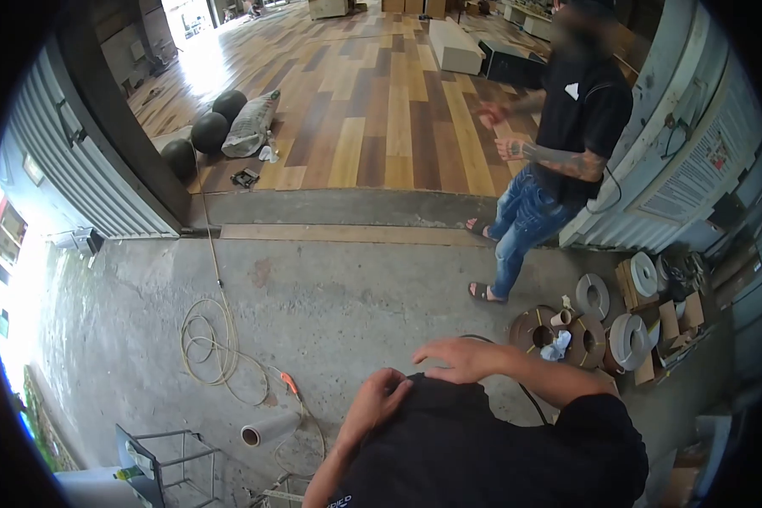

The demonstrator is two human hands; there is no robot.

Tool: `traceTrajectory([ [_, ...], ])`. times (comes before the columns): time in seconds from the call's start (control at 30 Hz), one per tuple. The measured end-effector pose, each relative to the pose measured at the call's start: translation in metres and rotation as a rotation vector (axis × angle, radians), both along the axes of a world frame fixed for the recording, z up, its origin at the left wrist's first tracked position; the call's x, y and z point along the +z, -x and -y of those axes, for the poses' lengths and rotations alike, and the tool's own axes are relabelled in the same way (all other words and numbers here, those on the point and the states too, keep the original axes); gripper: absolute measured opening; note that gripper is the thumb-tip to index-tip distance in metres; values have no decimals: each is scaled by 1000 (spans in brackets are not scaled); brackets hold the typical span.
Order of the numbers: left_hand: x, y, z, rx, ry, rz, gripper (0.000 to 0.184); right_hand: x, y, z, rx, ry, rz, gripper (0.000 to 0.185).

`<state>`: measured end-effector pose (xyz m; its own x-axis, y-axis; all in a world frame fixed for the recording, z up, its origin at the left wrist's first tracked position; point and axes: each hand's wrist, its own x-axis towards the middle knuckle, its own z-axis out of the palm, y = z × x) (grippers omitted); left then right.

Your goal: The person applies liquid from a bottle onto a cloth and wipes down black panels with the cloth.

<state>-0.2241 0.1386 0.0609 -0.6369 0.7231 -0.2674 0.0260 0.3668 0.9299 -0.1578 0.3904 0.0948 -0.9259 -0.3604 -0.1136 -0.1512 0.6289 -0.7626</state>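
Note:
A black shirt (499, 457) covers my body at the bottom of the head view. My left hand (379, 400) is at the shirt's upper left edge, its curled fingers closed on the cloth. Just right of it, my right hand (459, 360) reaches across from the right, fingers spread and holding nothing, close against the shirt's edge. The two hands are apart.
A person (571, 118) stands ahead right, by the doorway. Coiled hose (220, 343), an orange-handled tool (289, 383), a film roll (271, 428) and a metal-framed stand (178, 453) lie left. Edging rolls (593, 295) and boxes sit right. Black balls (209, 133) lie beyond the threshold.

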Motion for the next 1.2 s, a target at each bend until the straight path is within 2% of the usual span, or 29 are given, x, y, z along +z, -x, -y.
traceTrajectory([
  [0.03, -2, -1, -2, 11, 4, 16, 27, -11, 4, 3, 130, 30, 178, 43],
  [0.13, -11, -6, -3, -5, 57, -91, 27, -21, -1, 9, 173, 77, 322, 39],
  [0.23, -8, -11, -4, -24, 62, -35, 26, -13, -3, -5, 177, 31, 375, 36],
  [0.27, -8, -12, -6, -35, 73, -28, 26, -22, -9, -11, 184, 69, 263, 35],
  [0.43, -13, -13, -9, -158, 1, -229, 26, -17, -18, -17, 227, 69, 126, 35],
  [0.53, -11, -12, -12, -210, 39, -210, 24, -27, -12, -15, 266, -4, 47, 28],
  [0.6, -15, -9, -11, -193, 68, -88, 27, -21, -2, -16, 317, -79, -44, 24],
  [0.63, -21, -5, -7, -228, 18, -123, 28, -16, 5, -14, 342, -71, -78, 21],
  [0.7, -33, -3, 0, -143, 59, 45, 29, -13, 27, -8, 443, -47, -102, 21],
  [0.73, -22, -2, 4, -98, 51, 226, 30, -4, 36, -1, 477, -105, -47, 20],
  [0.93, -31, 0, 39, 131, 22, 334, 33, 7, 77, 19, 682, -195, -134, 18],
  [1.0, -39, -2, 53, 194, 3, 344, 34, 12, 77, 16, 768, -497, -34, 18],
  [1.03, -42, 0, 60, 233, 2, 321, 34, 18, 74, 13, 782, -506, -44, 18],
  [1.1, -41, 3, 70, 277, -5, 301, 34, 27, 57, 9, 790, -536, 146, 18],
  [1.2, -36, 11, 80, 273, -4, 312, 37, 17, 36, 16, 751, -575, 246, 18],
])
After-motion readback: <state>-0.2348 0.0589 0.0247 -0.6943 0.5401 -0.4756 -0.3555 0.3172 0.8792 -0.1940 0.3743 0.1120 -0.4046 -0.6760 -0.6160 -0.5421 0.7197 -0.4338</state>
